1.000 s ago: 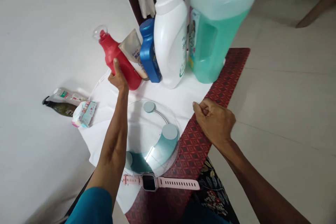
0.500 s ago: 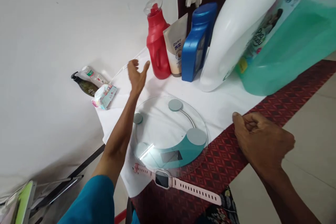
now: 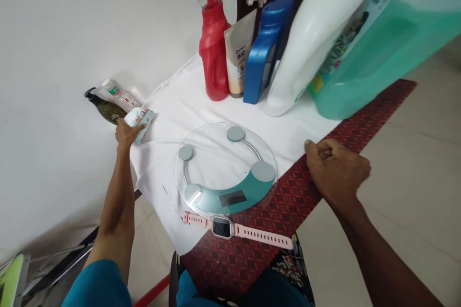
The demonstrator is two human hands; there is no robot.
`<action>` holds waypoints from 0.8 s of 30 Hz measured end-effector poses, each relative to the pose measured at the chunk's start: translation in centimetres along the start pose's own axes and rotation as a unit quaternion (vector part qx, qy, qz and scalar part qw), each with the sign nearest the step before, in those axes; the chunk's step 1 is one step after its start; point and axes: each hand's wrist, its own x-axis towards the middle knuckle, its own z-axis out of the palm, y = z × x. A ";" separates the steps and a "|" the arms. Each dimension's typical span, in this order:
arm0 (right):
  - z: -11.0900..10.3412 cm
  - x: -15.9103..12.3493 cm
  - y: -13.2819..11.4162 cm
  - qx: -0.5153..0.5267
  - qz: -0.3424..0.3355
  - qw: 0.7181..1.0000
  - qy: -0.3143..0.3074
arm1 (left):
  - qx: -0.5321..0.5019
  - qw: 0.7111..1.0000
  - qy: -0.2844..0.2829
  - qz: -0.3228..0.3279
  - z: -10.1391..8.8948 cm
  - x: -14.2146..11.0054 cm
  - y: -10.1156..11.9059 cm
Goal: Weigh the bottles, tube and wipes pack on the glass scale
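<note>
My left hand reaches to the far left corner of the table and touches a soft white-and-blue wipes pack. Its thumb stretches across the pack's face and the fingers spread at the left side; the fingertips are partly hidden. Beside it lean a dark green pump bottle and a clear white-capped bottle. My right hand is curled into a loose fist over the table's right edge, with nothing visible in it. Between my arms lies a round glass scale, a pink-strapped smartwatch along its near rim.
Along the back stand a red bottle, a beige tube, a blue bottle, a large white bottle and a big green-liquid jug. White cloth covers part of the red patterned tabletop. A wall borders the left.
My left hand has moved left, from near the red bottle onto the wipes pack. My right hand keeps its loose fist. The whole view has shifted slightly.
</note>
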 end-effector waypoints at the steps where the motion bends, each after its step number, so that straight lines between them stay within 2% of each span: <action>1: -0.1 -0.1 -0.2 -0.002 -0.002 1.000 -0.001 | -0.005 1.000 -0.004 -0.007 0.0 0.0 -0.2; 3: 0.0 -0.2 -0.2 -0.003 -0.004 1.000 0.002 | -0.029 0.999 -0.002 -0.039 -0.1 -0.3 -0.5; 7: 0.6 -0.1 0.4 -0.001 -0.020 1.000 0.017 | -0.109 0.992 0.040 -0.044 -0.9 -2.7 -1.1; 9: 0.9 0.0 0.8 -0.004 -0.032 0.999 0.022 | -0.156 0.986 0.064 -0.013 -2.0 -4.7 -1.0; 12: 1.0 0.0 0.9 -0.012 -0.033 0.999 0.027 | -0.232 0.965 0.072 0.097 -4.5 -8.7 0.6; 15: 0.8 0.0 0.6 -0.022 -0.018 0.999 0.021 | -0.250 0.940 0.021 0.232 -6.5 -13.6 3.3; 17: 0.7 -0.1 0.4 -0.020 -0.015 1.000 0.014 | -0.247 0.921 -0.024 0.299 -6.9 -16.8 5.0; 20: 0.7 -0.1 0.4 -0.018 -0.021 1.000 0.015 | -0.217 0.895 -0.094 0.379 -5.6 -20.5 6.5; 24: 0.8 -0.2 0.5 -0.007 -0.022 0.999 0.025 | -0.165 0.863 -0.166 0.448 -2.9 -22.6 7.3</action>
